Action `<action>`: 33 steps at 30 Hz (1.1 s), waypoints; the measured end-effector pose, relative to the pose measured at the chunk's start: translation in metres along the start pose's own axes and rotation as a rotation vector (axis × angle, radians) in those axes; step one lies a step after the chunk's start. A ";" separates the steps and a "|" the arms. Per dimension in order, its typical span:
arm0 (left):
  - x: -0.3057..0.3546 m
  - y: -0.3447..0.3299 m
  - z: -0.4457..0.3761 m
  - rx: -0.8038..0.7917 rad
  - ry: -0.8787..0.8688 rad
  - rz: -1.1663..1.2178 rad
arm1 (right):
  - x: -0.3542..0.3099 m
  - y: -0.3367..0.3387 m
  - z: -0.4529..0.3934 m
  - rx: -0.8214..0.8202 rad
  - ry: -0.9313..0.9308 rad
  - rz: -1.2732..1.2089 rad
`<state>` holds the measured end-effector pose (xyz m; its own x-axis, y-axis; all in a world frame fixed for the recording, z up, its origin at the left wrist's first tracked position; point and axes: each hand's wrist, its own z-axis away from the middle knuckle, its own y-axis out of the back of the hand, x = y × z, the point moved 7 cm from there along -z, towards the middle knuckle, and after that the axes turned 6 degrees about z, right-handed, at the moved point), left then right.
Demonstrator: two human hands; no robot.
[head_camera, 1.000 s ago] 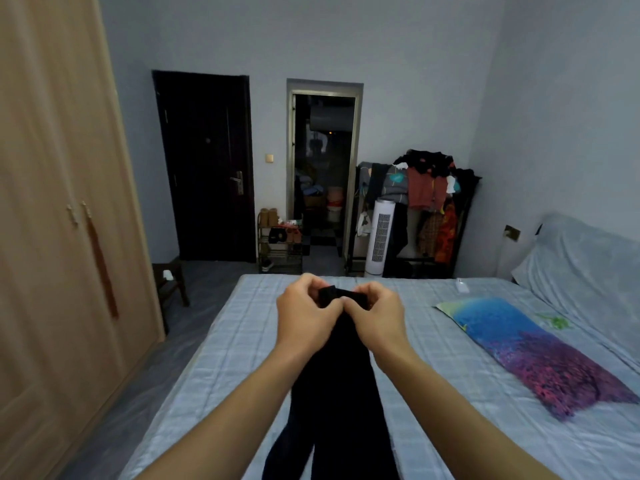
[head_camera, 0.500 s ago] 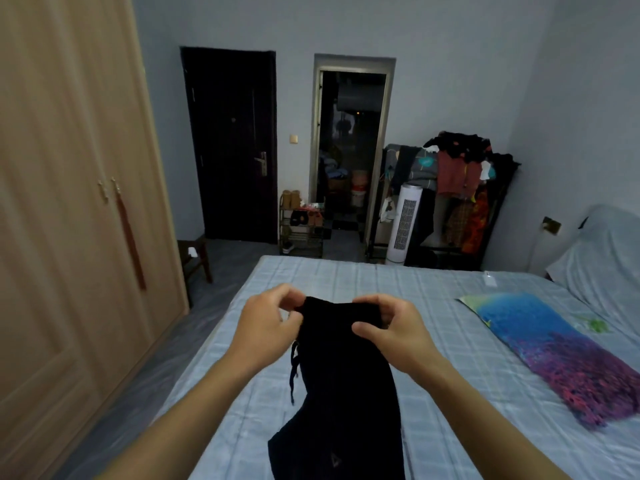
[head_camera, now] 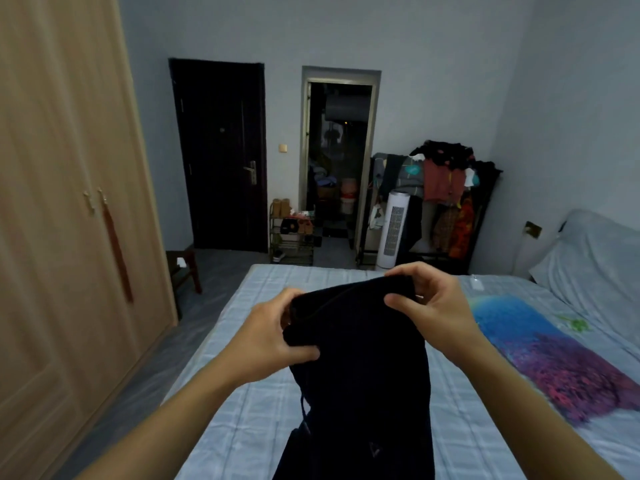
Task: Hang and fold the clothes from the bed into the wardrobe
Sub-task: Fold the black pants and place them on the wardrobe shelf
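Garment: a black garment (head_camera: 360,368) is held up over the bed (head_camera: 242,420), at 6 o'clock in the view; its top edge is spread between both hands and the rest hangs down out of the bottom of the frame. A thin cord dangles at its left side.
Left hand: the left hand (head_camera: 273,337) grips the garment's left top corner, thumb pressed across the front of the cloth, fingers curled behind.
Right hand: the right hand (head_camera: 433,306) pinches the right top corner, thumb in front, fingers over the top edge.
Bed: covered with a pale blue checked sheet; a blue and purple cloth (head_camera: 540,351) lies flat on it at 3 o'clock.
Wardrobe: the light wooden wardrobe (head_camera: 62,237) stands at 9 o'clock, doors closed, a red tassel (head_camera: 116,251) hanging from one handle.
Background: a dark door (head_camera: 221,157) at 11 o'clock; a loaded clothes rack (head_camera: 446,188) and a white tower fan (head_camera: 394,230) at 1 o'clock.
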<state>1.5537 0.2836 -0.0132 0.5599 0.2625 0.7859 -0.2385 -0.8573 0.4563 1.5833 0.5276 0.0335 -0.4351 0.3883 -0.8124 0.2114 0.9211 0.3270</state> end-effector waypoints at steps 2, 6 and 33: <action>0.007 -0.002 -0.001 0.072 -0.018 0.064 | -0.002 0.005 0.004 0.020 0.009 -0.008; 0.022 0.000 -0.006 0.055 0.011 0.211 | -0.008 0.021 0.007 0.038 0.033 -0.032; 0.183 0.108 -0.031 0.405 -0.232 0.002 | -0.126 0.044 -0.036 0.035 0.159 -0.084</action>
<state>1.6062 0.2530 0.1925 0.7338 0.1939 0.6511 0.0630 -0.9737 0.2190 1.6158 0.5205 0.1679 -0.5852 0.3122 -0.7484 0.1975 0.9500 0.2419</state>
